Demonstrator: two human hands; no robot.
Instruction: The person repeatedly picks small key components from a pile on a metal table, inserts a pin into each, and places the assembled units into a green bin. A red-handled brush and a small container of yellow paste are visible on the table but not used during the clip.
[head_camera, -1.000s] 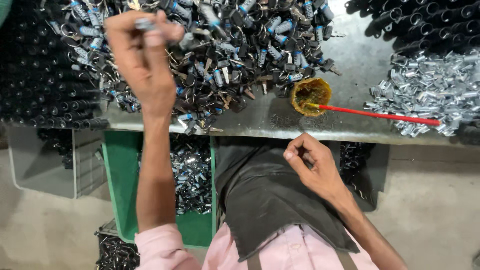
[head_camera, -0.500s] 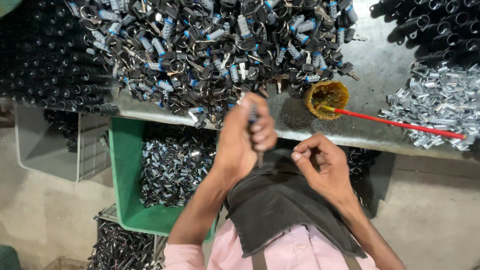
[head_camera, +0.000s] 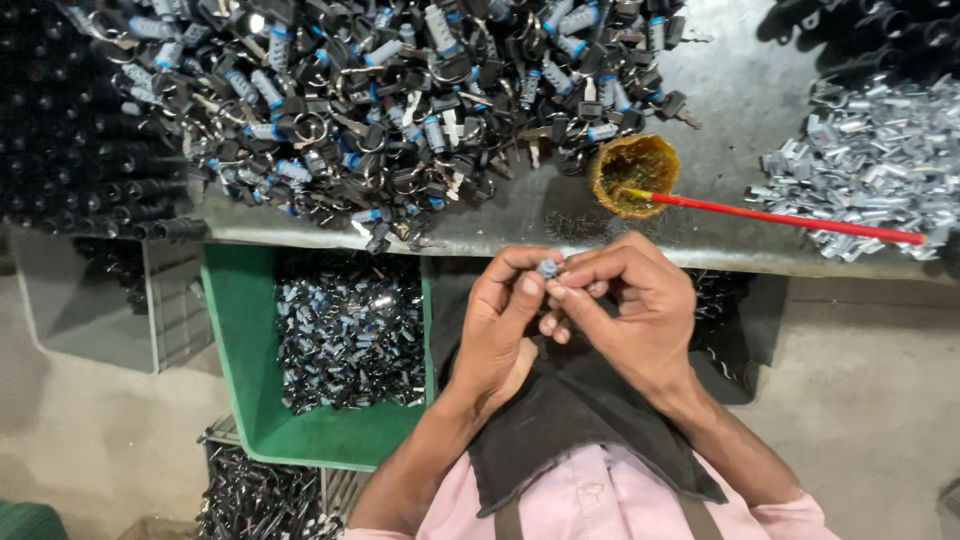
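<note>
Two hands: left hand (head_camera: 500, 325) and right hand (head_camera: 635, 310) meet at centre frame, just below the bench edge, over a dark apron (head_camera: 575, 430).
Held piece: small grey cylinder (head_camera: 548, 267), short and rounded, metal-looking; only its top end shows between the fingertips.
Left grip: thumb and forefinger pinched narrow on the small grey cylinder.
Right grip: fingertips closed onto the same piece from the right; fine contact is partly hidden.
Bench: grey metal table (head_camera: 740, 95) runs across the top of the frame.
Upper left and centre: heap of black keys and blue-banded lock barrels (head_camera: 370, 100) on rings, spreading to the table's near edge.
Upper right: pile of bright silver metal clips (head_camera: 870, 170).
Right of centre, above the hands: small yellow-brown grease pot (head_camera: 633, 175), with a red-handled brush (head_camera: 790, 217) lying from it toward the right.
Far left: rows of black tubes (head_camera: 80, 150), dim.
Lower left: green plastic crate (head_camera: 240, 350) holding more dark and blue parts, beside the person's knee.
Bottom: pink shirt (head_camera: 600, 500).
Labels: none legible.
</note>
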